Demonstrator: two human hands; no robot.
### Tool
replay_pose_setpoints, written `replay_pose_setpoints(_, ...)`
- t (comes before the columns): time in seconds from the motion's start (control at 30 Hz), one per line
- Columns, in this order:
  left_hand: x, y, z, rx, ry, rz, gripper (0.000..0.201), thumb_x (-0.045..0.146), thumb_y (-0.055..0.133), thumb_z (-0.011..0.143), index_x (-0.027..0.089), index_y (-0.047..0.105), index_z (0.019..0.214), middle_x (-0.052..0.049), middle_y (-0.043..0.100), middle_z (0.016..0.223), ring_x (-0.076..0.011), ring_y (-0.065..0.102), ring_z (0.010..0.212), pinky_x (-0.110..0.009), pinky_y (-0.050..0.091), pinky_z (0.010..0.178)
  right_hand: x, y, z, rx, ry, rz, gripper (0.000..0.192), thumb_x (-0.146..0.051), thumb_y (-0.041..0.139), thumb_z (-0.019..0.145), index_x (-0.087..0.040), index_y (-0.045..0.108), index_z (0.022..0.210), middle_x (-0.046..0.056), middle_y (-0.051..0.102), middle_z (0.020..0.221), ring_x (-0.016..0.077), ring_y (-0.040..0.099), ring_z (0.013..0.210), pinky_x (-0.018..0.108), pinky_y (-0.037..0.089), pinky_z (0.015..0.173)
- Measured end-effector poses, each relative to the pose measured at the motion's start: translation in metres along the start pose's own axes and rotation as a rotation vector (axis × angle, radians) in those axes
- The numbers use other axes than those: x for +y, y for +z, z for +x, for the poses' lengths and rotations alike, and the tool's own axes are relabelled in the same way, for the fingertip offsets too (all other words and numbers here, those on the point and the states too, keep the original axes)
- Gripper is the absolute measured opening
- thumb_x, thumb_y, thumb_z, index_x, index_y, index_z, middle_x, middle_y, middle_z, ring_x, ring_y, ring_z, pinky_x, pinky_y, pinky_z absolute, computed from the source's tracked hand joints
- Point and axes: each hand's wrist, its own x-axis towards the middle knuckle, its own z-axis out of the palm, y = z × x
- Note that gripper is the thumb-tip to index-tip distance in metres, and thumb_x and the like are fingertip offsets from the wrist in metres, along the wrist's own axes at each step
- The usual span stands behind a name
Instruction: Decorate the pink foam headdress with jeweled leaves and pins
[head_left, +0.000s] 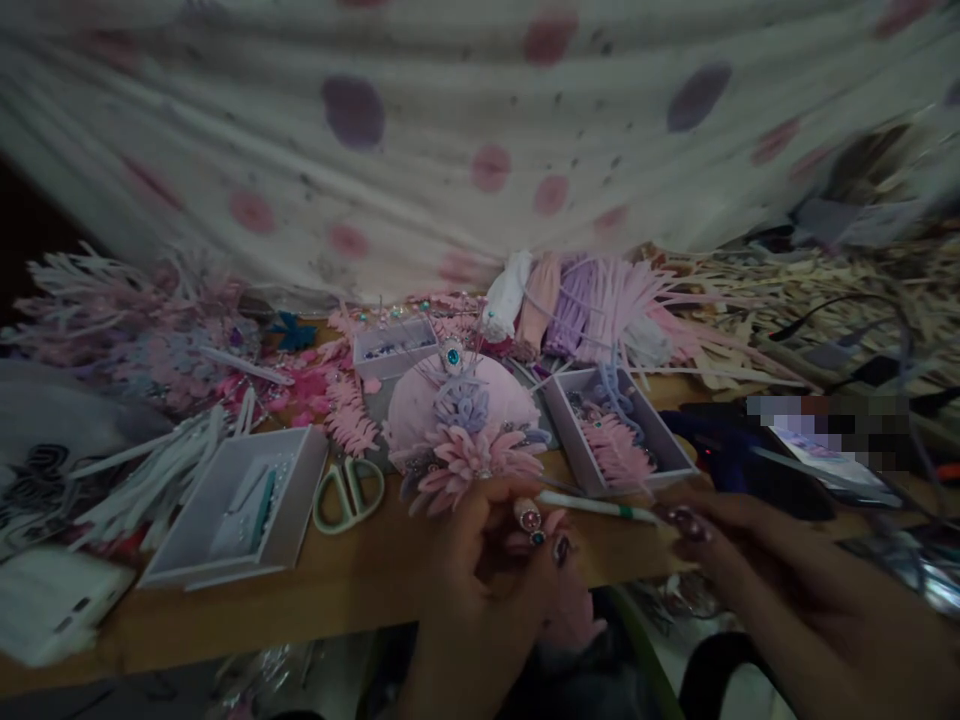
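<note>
My left hand (487,560) pinches a small pink petal piece with a teal gem (534,530) at the table's front edge. My right hand (720,545) holds a thin white pen-like tool with a green band (592,505), its tip pointing left toward the left hand. Just behind both hands sits a pink domed headpiece (457,410) with lilac loops, pink foam flowers and a blue-eyed jewel on top.
A white box (225,510) with tools lies at left, with green-handled scissors (349,490) beside it. A second box (615,430) holds pink leaves. Pink and white foam cuttings crowd the back, under a spotted cloth (480,130). Black cables and a dark glue gun (720,440) lie right.
</note>
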Motion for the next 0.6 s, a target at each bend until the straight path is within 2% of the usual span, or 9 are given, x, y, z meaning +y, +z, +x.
replay_pose_setpoints(0.1, -0.001, -0.007, -0.001, -0.151, 0.037, 0.132, 0.018, 0.028, 0.072, 0.080, 0.026, 0.072, 0.098, -0.003, 0.069, 0.094, -0.0162, 0.065, 0.081, -0.022, 0.052, 0.069, -0.016, 0.012, -0.007, -0.253, -0.130, 0.104, 0.029, -0.049, 0.056, 0.093, -0.026, 0.073, 0.101, 0.005, 0.071, 0.094, 0.0186, 0.066, 0.073, 0.021, 0.052, 0.054)
replay_pose_setpoints(0.2, 0.000, -0.012, -0.003, -0.214, 0.144, 0.251, 0.020, 0.026, 0.068, 0.084, 0.030, 0.072, 0.103, -0.003, 0.068, 0.102, -0.0167, 0.065, 0.092, -0.022, 0.053, 0.074, -0.025, 0.024, -0.008, -0.404, -0.105, 0.187, 0.029, -0.045, 0.051, 0.098, -0.026, 0.070, 0.108, 0.004, 0.070, 0.097, 0.0163, 0.064, 0.076, 0.021, 0.052, 0.062)
replay_pose_setpoints(0.33, 0.000, -0.012, -0.003, -0.190, 0.263, 0.366, 0.018, 0.022, 0.065, 0.086, 0.028, 0.072, 0.102, -0.002, 0.067, 0.097, -0.0138, 0.063, 0.087, -0.019, 0.051, 0.072, -0.026, 0.029, -0.009, -0.412, -0.027, 0.272, 0.031, -0.047, 0.049, 0.099, -0.025, 0.069, 0.107, 0.004, 0.068, 0.097, 0.0170, 0.062, 0.080, 0.023, 0.050, 0.069)
replay_pose_setpoints(0.47, -0.005, -0.012, -0.002, -0.205, 0.313, 0.403, 0.030, 0.014, 0.065, 0.083, 0.027, 0.070, 0.109, -0.002, 0.066, 0.101, -0.0135, 0.063, 0.088, -0.019, 0.052, 0.072, -0.021, 0.029, -0.007, -0.508, -0.052, 0.238, 0.026, -0.043, 0.051, 0.098, -0.023, 0.067, 0.101, 0.002, 0.065, 0.086, 0.0173, 0.059, 0.075, 0.024, 0.047, 0.063)
replay_pose_setpoints(0.53, -0.006, -0.014, -0.002, -0.237, 0.296, 0.401, 0.032, 0.012, 0.065, 0.081, 0.027, 0.070, 0.109, -0.003, 0.065, 0.106, -0.0159, 0.063, 0.094, -0.020, 0.053, 0.074, -0.018, 0.031, -0.004, -0.556, -0.049, 0.241, 0.025, -0.042, 0.050, 0.097, -0.022, 0.066, 0.094, 0.001, 0.062, 0.079, 0.0161, 0.055, 0.069, 0.024, 0.045, 0.061)
replay_pose_setpoints(0.6, -0.007, -0.017, -0.001, -0.282, 0.220, 0.364, 0.031, 0.014, 0.064, 0.081, 0.027, 0.071, 0.109, -0.005, 0.064, 0.110, -0.0182, 0.063, 0.097, -0.022, 0.054, 0.072, -0.018, 0.035, -0.002, -0.579, -0.013, 0.273, 0.028, -0.042, 0.048, 0.097, -0.022, 0.064, 0.086, 0.001, 0.060, 0.075, 0.0155, 0.054, 0.066, 0.024, 0.043, 0.058)
